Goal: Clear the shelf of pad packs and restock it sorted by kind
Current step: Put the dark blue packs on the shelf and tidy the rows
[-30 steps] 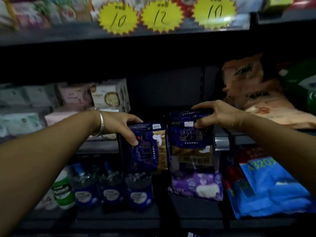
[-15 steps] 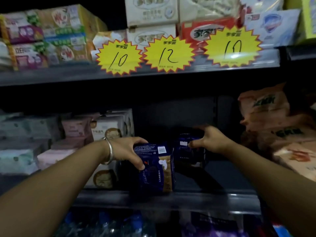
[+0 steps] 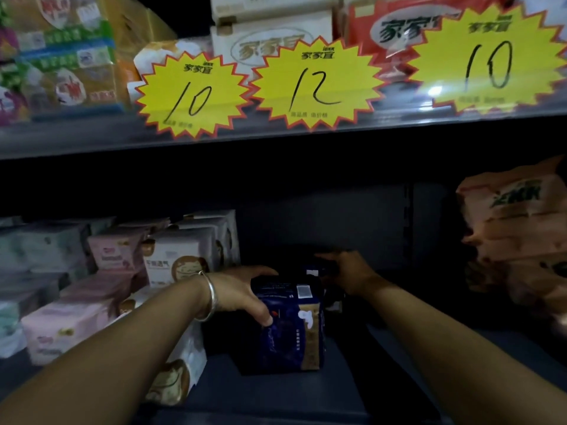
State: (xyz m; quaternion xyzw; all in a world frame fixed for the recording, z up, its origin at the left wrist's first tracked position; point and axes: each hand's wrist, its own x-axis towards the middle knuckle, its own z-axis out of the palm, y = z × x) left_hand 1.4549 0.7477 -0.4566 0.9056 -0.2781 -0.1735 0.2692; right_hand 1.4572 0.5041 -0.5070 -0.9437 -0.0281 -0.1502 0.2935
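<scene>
A dark blue pad pack (image 3: pixel 291 329) with a gold strip stands upright on the dark shelf (image 3: pixel 399 357). My left hand (image 3: pixel 242 292), with a silver bangle at the wrist, grips its top and left side. Behind it, deeper in the shelf, my right hand (image 3: pixel 346 273) holds the top of a second dark blue pack (image 3: pixel 317 273), which is mostly hidden in shadow. White and pink pad packs (image 3: pixel 181 259) are stacked to the left.
Orange packs (image 3: pixel 515 234) are piled at the right of the shelf. The shelf above carries boxed goods and three yellow star price tags (image 3: pixel 316 84) marked 10, 12 and 10. Bare dark shelf floor lies between the blue pack and the orange pile.
Both hands have carried the blue packs up from the lower shelf level and into this shelf. The left pack now stands on the shelf floor and the right pack has gone further back.
</scene>
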